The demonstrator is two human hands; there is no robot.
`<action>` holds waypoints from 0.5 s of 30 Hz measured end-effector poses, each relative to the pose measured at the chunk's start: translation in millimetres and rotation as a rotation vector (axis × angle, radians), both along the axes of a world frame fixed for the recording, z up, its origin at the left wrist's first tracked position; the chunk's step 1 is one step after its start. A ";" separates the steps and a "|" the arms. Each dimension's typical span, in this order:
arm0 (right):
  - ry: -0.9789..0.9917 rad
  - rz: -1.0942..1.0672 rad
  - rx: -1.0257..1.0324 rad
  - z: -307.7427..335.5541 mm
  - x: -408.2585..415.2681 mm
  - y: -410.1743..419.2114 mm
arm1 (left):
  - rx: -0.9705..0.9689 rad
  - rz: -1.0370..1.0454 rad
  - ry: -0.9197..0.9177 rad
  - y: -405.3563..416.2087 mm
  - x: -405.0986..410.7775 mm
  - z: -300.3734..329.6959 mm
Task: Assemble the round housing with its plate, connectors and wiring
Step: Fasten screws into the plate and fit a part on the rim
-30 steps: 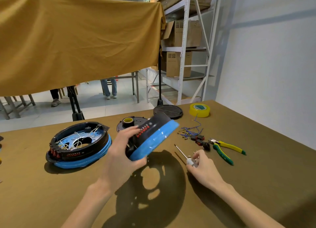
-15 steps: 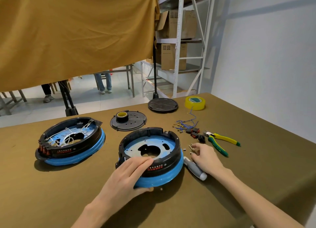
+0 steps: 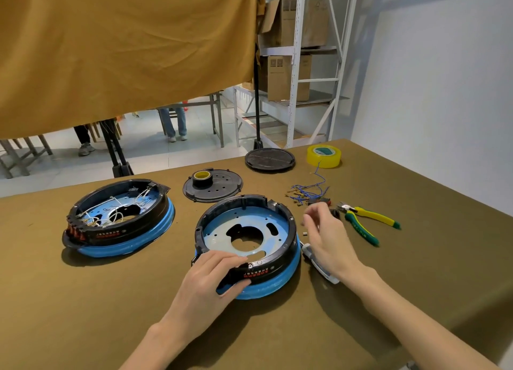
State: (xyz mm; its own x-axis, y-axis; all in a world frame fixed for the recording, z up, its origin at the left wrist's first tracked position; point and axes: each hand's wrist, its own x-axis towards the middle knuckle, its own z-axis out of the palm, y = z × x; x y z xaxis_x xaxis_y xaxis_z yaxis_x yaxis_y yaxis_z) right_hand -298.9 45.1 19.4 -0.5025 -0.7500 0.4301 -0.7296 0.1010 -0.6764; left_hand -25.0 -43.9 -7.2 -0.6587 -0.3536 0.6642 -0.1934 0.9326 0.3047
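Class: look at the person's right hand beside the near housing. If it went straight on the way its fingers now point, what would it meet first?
The right hand points away and slightly left. Probably it would first reach the tangle of blue wires with small connectors on the table; depth is unclear, though.

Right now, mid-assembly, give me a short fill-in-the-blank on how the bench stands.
1. The left hand grips the near rim of the ____ housing.
2. The wired housing lies to its ____.
3. The pliers have yellow and ____ handles.
4. A tape roll sits on the perforated ____.

Missing: unwired; left; green; plate
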 end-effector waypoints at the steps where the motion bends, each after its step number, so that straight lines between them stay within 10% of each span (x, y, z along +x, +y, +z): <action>1: -0.009 0.064 -0.020 4.0 9.6 -1.7 | 0.009 0.002 0.011 1.1 -0.8 1.0; 15: -0.189 0.277 -0.104 -13.2 38.4 -16.4 | -0.089 0.007 0.052 -9.6 13.8 0.3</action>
